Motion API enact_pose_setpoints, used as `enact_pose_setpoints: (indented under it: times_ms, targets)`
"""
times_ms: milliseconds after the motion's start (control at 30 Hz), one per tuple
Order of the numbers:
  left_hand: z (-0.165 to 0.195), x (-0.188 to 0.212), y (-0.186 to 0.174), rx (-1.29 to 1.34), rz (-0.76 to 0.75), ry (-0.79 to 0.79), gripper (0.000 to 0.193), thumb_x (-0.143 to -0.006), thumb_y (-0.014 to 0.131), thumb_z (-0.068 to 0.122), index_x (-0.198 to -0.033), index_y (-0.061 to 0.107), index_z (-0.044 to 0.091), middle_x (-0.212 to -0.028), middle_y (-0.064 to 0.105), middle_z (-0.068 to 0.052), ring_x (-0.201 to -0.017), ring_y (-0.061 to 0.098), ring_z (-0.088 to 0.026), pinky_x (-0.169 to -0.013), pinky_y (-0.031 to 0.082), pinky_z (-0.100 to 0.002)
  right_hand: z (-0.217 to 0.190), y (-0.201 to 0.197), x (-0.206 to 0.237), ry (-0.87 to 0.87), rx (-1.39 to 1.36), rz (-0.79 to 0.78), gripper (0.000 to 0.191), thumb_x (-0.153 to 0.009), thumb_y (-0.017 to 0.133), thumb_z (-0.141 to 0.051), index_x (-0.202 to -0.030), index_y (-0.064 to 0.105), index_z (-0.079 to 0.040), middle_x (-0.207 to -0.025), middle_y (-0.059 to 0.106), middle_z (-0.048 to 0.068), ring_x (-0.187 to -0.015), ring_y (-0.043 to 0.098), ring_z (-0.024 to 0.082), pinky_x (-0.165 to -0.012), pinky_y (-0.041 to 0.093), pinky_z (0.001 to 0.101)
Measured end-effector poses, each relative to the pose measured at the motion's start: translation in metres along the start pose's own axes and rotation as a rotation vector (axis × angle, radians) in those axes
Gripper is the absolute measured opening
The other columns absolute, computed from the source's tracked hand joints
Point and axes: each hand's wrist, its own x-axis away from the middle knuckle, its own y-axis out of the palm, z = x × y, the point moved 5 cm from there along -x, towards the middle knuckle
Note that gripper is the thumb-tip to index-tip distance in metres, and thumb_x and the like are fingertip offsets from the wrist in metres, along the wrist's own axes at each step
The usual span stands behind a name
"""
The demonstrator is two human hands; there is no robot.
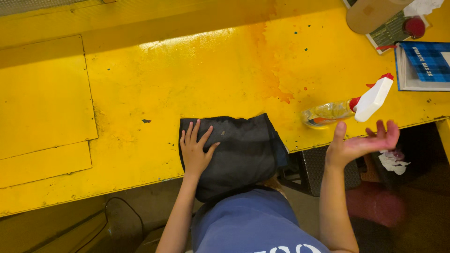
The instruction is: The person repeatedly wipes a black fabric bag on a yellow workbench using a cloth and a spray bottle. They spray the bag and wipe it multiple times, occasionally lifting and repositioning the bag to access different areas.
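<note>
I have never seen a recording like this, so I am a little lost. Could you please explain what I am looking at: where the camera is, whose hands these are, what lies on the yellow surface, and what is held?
There is no machine here. One camera sits on a person's head and looks down, so both arms are that person's own. The left hand lies flat, fingers spread, on a dark cloth that hangs over the near edge of the yellow table. The right hand is open, palm up, in the air just off the edge, and holds nothing. Just beyond it a spray bottle with yellow liquid and a white and red trigger lies on its side. At the far right corner are a blue book and a brown cardboard roll. An orange stain runs across the paint.
</note>
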Motion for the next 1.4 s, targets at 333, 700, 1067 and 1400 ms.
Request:
enact_pose_setpoints:
  times_ms: [333,700,1067,1400]
  targets:
    - [-0.001,0.0,-0.001,-0.017,0.002,0.0,0.057,-0.085,0.077,0.046,-0.136,0.068,0.024,-0.159,0.045,-0.01,-0.15,0.036,-0.034,-0.122,0.024,-0.053,0.062,0.027,-0.044,0.297,-0.271,-0.467,0.057,-0.097,0.074,0.003,-0.148,0.047,0.003,-0.117,0.057,0.011,-0.093,0.057,0.015,-0.089,0.048,0.0291]
    - [0.0,0.0,-0.003,-0.007,0.008,-0.018,0.057,-0.084,0.078,0.046,-0.136,0.068,0.024,-0.158,0.046,-0.01,-0.15,0.037,-0.034,-0.123,0.023,-0.053,-0.031,0.05,-0.025,0.491,-0.258,-0.793,0.053,-0.086,0.074,0.0,-0.137,0.063,0.002,-0.11,0.072,0.008,-0.076,0.061,0.009,-0.068,0.051,0.0222]
    - [0.0,0.0,-0.003,-0.01,0.026,-0.003,0.056,-0.085,0.078,0.045,-0.136,0.068,0.023,-0.159,0.046,-0.01,-0.149,0.037,-0.034,-0.122,0.024,-0.053,-0.011,0.054,0.021,0.693,-0.087,-0.807,0.032,-0.082,0.071,0.0,-0.114,0.072,0.004,-0.089,0.073,0.005,-0.067,0.065,0.012,-0.061,0.053,0.0268]
    - [-0.001,0.0,-0.002,-0.02,0.026,-0.006,0.056,-0.085,0.078,0.045,-0.136,0.068,0.023,-0.158,0.047,-0.01,-0.149,0.038,-0.034,-0.122,0.024,-0.054,-0.018,0.052,0.024,0.667,-0.184,-0.75,0.054,-0.078,0.067,0.001,-0.132,0.068,-0.001,-0.084,0.067,0.003,-0.068,0.062,0.009,-0.061,0.052,0.0252]
